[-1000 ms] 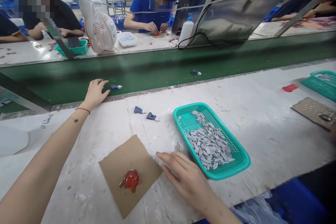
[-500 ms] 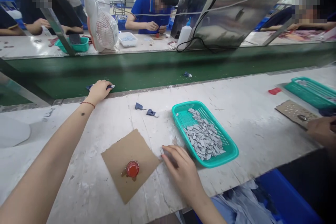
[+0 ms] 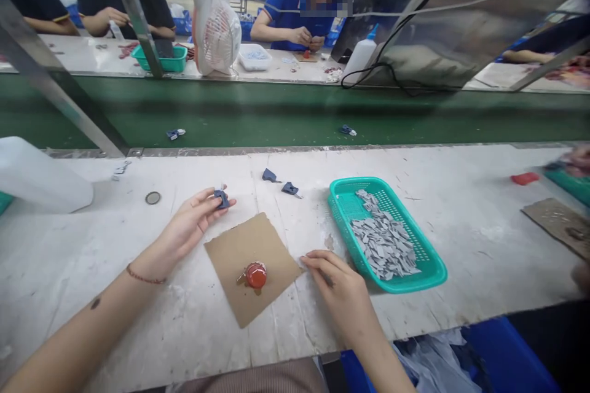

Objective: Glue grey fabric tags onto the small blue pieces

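Note:
Between the fingertips of my left hand (image 3: pixel 191 221) is a small dark blue fabric piece (image 3: pixel 222 199) with a pale tip. My right hand (image 3: pixel 342 290) rests low over the table with thumb and fingers pinched together; anything between them is too small to make out. Its fingertips are by the right corner of a brown cardboard square (image 3: pixel 230 252). On that cardboard sits a round red cap (image 3: pixel 255 275) with brownish wet stains around it. Beyond the cardboard lie two more blue pieces (image 3: pixel 269 175). A green plastic basket (image 3: pixel 436 275) of small grey strips (image 3: pixel 382 233) stands right of my right hand.
A green belt (image 3: pixel 276 116) runs behind the table, carrying two blue pieces (image 3: pixel 175 134). At left are a white jug (image 3: pixel 41 175), a metal post (image 3: pixel 59 67) and a round disc (image 3: pixel 152 198). A neighbour's hand (image 3: pixel 578 161) is at far right. Co-workers sit across the belt.
My left hand has come back from the belt toward the cardboard with a blue piece in its fingers. The right hand stays near the cardboard's corner. The head view has shifted.

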The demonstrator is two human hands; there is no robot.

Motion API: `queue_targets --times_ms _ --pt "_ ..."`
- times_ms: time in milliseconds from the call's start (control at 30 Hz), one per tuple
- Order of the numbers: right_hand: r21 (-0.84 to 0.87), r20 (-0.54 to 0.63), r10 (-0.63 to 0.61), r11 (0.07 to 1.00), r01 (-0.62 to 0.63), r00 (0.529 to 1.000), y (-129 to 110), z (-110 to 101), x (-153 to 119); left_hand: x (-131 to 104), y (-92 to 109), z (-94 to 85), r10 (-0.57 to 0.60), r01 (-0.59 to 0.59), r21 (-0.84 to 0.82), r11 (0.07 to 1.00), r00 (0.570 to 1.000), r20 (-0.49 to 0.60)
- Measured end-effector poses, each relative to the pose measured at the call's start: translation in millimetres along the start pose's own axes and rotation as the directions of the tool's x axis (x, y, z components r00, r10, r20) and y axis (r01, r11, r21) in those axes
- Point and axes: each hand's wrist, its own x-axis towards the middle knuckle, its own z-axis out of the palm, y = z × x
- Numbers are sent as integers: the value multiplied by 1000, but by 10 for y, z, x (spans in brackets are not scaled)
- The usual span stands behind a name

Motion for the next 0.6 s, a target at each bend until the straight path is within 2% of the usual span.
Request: queue_targets --times_ms 133,267,433,600 --pt "-16 34 4 1000 -3 999 -51 -26 91 -225 -194 -100 46 -44 -25 999 996 74" --pt "73 77 -5 997 -1 997 -286 -32 186 -299 -333 -156 92 -86 -50 995 987 131" --pt "207 161 -62 978 28 985 -700 45 252 -360 -403 -153 143 -148 8 989 969 201" --pt "202 215 -162 972 119 963 -844 139 284 -386 -464 -158 179 -185 7 983 956 232"
